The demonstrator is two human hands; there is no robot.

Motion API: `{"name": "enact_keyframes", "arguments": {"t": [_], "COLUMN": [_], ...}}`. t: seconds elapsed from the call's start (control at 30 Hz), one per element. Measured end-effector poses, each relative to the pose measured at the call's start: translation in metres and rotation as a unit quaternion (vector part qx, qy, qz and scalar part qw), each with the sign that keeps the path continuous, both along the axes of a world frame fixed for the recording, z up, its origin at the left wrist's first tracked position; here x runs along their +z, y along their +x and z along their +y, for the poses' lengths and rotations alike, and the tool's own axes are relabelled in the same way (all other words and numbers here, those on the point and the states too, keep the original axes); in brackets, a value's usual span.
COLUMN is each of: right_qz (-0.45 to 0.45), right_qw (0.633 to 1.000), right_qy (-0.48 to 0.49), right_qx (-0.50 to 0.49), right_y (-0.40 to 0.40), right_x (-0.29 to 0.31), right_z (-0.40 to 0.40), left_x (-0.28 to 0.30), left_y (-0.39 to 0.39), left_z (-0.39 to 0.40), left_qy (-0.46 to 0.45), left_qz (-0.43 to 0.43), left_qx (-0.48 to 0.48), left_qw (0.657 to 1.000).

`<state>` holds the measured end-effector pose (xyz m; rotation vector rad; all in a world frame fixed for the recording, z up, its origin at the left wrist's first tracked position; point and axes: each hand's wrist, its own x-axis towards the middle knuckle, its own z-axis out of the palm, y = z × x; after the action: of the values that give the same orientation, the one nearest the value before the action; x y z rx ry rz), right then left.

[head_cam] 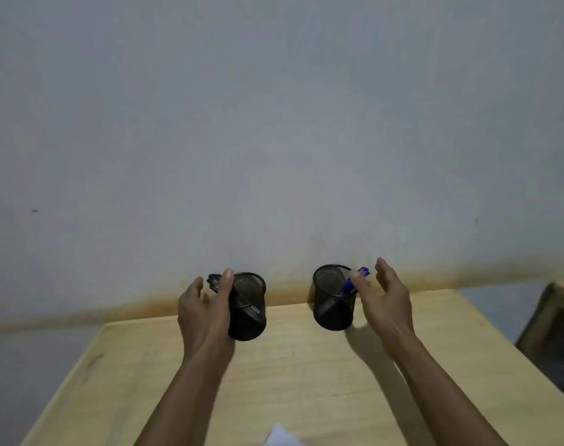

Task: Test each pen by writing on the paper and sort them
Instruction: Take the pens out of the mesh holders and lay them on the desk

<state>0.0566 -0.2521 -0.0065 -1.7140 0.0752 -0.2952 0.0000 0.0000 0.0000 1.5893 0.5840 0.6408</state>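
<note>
Two black mesh pen cups stand at the far edge of the wooden table point(306, 375), close to the wall. The left cup point(250, 309) holds a dark pen point(214, 280) that leans out to the left. The right cup point(332, 299) holds a blue pen point(353, 283) that leans to the right. My left hand point(205, 313) is at the left cup's left side, fingers apart on either side of the dark pen's top. My right hand point(385, 304) is beside the right cup, fingers spread, thumb tip at the blue pen. A white corner of paper point(280, 437) shows at the bottom edge.
A pale wall point(274, 140) rises straight behind the cups. A second piece of wooden furniture point(557, 333) stands off the table's right side, with a gap of floor between. The table's left edge runs diagonally at the lower left.
</note>
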Motion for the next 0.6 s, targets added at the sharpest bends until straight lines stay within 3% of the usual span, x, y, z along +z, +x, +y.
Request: {"name": "enact_keyframes", "arguments": {"t": [0.17, 0.33, 0.43, 0.6], "right_qz": [0.009, -0.009, -0.036, -0.054], "right_qw": [0.999, 0.992, 0.995, 0.997], "right_qy": [0.032, 0.122, 0.098, 0.062], "right_qx": [-0.014, -0.012, 0.000, -0.014], "right_y": [0.019, 0.014, 0.015, 0.020], "right_x": [-0.015, -0.019, -0.030, -0.034], "right_z": [0.010, 0.018, 0.023, 0.030], "left_x": [-0.034, -0.032, -0.032, -0.040], "left_y": [0.032, 0.032, 0.034, 0.036], "left_z": [0.004, -0.022, -0.027, -0.027], "left_qy": [0.060, 0.012, 0.015, -0.002], "left_qz": [-0.006, -0.081, -0.097, -0.054], "left_qx": [0.050, 0.045, 0.025, 0.038], "left_qw": [0.997, 0.996, 0.995, 0.998]}}
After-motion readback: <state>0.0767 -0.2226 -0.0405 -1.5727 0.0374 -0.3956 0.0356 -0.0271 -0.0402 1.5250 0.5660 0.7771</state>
